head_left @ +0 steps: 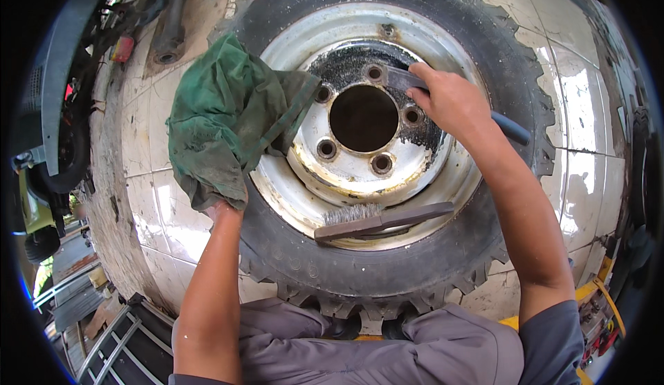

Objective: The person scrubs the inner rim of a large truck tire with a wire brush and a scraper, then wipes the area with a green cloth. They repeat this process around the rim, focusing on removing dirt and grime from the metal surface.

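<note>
A large tyre (290, 264) lies flat around a silvery wheel rim (290, 191) with patches of black paint, a round centre opening and several bolt holes. A crumpled green cloth (221, 108), stained dark, covers most of my left hand (223, 209), which grips it over the rim's left side. My right hand (453, 101) is closed on a flat dark scraper-like tool (401, 79), its end beside the upper bolt hole. Across the rim's near edge rests a wire brush (387, 220), bristles facing away from me. A blue handle-like bar (512, 128) shows beyond my right wrist.
Pale, dirty floor tiles (581, 108) surround the tyre. Metal parts (169, 32) lie at the far left, and a machine (48, 108) stands along that side. A yellow-edged tray (598, 309) with tools is at the near right. A metal rack (114, 350) stands at the near left.
</note>
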`<state>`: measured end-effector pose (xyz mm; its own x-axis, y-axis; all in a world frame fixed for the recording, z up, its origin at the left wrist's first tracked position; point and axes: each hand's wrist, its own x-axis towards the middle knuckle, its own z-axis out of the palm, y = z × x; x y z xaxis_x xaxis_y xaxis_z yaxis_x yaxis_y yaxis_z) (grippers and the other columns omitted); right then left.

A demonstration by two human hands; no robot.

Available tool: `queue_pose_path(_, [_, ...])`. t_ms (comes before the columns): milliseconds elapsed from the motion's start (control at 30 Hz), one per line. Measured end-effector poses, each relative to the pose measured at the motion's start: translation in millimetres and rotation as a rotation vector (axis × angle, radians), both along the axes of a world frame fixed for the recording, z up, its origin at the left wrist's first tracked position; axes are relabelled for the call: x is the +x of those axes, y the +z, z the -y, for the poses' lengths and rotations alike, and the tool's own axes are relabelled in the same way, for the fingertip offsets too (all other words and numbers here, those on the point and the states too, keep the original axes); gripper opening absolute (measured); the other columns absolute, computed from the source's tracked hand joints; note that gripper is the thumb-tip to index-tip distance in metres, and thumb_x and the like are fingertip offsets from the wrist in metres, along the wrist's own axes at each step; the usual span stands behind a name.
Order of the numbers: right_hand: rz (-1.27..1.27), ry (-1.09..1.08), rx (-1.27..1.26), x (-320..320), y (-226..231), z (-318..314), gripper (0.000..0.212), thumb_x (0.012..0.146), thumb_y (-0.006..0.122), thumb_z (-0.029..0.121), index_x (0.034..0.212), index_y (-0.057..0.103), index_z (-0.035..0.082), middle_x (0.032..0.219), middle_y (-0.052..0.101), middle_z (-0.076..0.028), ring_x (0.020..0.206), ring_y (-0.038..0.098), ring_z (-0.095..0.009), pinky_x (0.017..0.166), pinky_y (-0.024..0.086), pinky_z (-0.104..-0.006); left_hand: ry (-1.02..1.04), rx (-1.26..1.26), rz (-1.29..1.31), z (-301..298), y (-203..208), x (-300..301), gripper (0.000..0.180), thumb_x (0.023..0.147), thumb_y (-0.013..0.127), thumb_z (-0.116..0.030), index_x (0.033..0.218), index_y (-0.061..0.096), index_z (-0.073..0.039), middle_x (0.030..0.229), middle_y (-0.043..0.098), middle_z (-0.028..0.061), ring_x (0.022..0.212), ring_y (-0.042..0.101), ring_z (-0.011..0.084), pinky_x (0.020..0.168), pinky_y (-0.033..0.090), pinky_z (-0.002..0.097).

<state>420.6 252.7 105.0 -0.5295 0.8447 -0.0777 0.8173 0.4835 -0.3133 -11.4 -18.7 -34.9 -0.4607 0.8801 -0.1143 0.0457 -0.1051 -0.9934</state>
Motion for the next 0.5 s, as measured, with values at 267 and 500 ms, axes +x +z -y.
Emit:
queue_pose_path(267, [-0.122, 0.042, -0.033, -12, -1, 11, 0.04, 0.095, 0.059, 0.023, 0.134, 0.056, 0.019, 0.094, 0.07, -0.018, 0.09, 0.067, -0.039, 0.076, 0.053, -0.0498, -0.025, -0.11, -0.201, 3, 50, 0, 0.059, 0.103, 0.031, -0.043, 0.154, 0.029, -0.014, 0.16, 0.028, 0.0068, 0.148, 0.025, 0.0244, 0.123, 0.017, 0.0387])
queue_pose_path(500, [-0.092, 0.057, -0.126, -6, 9, 7, 0.045, 0.092, 0.06, 0.018, 0.137, 0.055, 0.02, 0.093, 0.067, -0.021, 0.091, 0.064, -0.04, 0.08, 0.05, -0.0491, 0.412, 0.14, 1.08, -49, 139, 32, 0.063, 0.103, 0.028, -0.045, 0.156, 0.022, -0.013, 0.163, 0.021, 0.0088, 0.149, 0.02, 0.0271, 0.123, 0.012, 0.0415])
